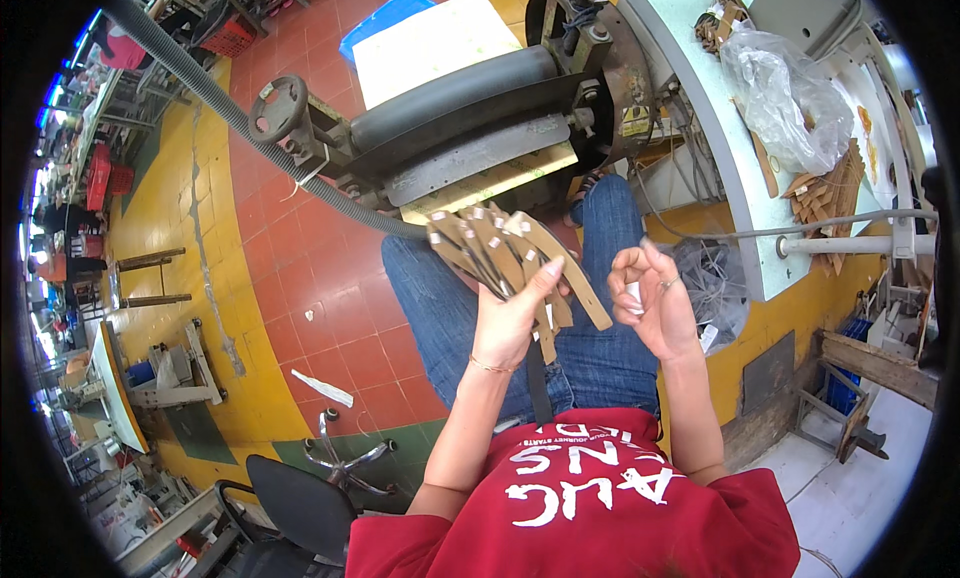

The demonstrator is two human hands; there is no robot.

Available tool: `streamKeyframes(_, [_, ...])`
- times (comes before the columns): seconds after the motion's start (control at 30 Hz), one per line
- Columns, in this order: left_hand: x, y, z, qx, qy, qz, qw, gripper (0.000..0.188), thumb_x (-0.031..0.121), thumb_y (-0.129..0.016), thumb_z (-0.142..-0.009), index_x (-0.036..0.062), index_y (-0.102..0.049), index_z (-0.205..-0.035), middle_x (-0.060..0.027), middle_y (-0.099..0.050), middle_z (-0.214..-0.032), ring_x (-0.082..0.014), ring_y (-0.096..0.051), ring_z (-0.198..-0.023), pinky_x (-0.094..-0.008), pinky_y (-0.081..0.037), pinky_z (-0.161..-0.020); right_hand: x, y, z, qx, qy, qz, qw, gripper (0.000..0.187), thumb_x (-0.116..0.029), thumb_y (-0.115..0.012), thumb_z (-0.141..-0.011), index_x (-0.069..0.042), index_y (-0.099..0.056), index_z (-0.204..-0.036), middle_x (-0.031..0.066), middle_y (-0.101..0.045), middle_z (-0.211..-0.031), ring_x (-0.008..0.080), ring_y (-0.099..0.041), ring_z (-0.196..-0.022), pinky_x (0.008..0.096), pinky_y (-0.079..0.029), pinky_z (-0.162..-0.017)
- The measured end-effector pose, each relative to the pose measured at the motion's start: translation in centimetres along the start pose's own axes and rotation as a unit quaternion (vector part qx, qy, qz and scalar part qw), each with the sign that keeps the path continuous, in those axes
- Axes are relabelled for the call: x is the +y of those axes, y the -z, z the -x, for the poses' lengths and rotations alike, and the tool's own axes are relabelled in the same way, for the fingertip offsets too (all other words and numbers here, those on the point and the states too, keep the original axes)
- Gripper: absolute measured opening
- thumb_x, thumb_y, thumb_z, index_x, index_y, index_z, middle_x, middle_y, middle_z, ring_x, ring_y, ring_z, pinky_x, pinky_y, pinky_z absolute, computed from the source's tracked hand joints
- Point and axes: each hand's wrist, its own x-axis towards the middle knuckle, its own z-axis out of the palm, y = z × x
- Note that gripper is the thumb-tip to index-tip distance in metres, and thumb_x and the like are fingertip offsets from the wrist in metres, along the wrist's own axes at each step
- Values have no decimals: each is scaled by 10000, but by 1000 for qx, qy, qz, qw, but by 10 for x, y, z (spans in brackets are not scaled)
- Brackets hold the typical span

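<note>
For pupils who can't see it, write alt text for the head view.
A person's left hand grips a fanned bundle of brown strips, while the right hand holds a small white piece. Ahead stands a machine with a dark roller.

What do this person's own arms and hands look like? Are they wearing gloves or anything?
No gloves: both hands are bare. Short red sleeves leave the forearms uncovered. A thin bracelet circles the wrist of the left hand, and a slim ring shows on the right hand.
</note>
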Motion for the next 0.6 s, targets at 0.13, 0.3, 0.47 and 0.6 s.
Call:
streamKeyframes(0.13, [-11, -3, 7, -15, 55, -12, 998, 207, 121, -637, -867, 29, -580, -1043, -58, -633, -882, -136, -618, -724, -271, -532, -656, 4, -18, 0, 71, 94, 331, 936, 184, -38, -649, -821, -16, -588, -993, -6, -562, -805, 10, -457, -613, 159, -353, -497])
streamKeyframes(0.3, [-14, 2, 8, -61, 110, 137, 982, 409, 252, -482, -923, 9, -483, -1252, -104, -594, -1111, -193, -610, -956, -334, -540, -761, 3, -38, -6, 165, 180, 481, 842, 121, -83, -693, -836, 10, -635, -886, -31, -594, -725, 4, -485, -623, 152, -371, -532])
streamKeyframes(0.47, [-12, 6, 3, -89, 49, 185, 977, 519, 301, -402, -920, -11, -409, -1334, -153, -509, -1289, -242, -520, -1164, -390, -445, -964, -8, -41, 3, 80, 121, 252, 957, 151, -57, -689, -828, -8, -621, -954, 18, -655, -784, 43, -578, -693, 178, -445, -616])
streamKeyframes(0.6, [-16, -1, 4, -175, 50, 191, 964, 598, 314, -465, -891, -20, -344, -1372, -166, -420, -1382, -260, -404, -1284, -385, -326, -1077, 9, -50, 4, 67, 145, 357, 920, 292, -60, -699, -817, -9, -571, -1075, 26, -648, -764, 31, -586, -709, 174, -441, -595])
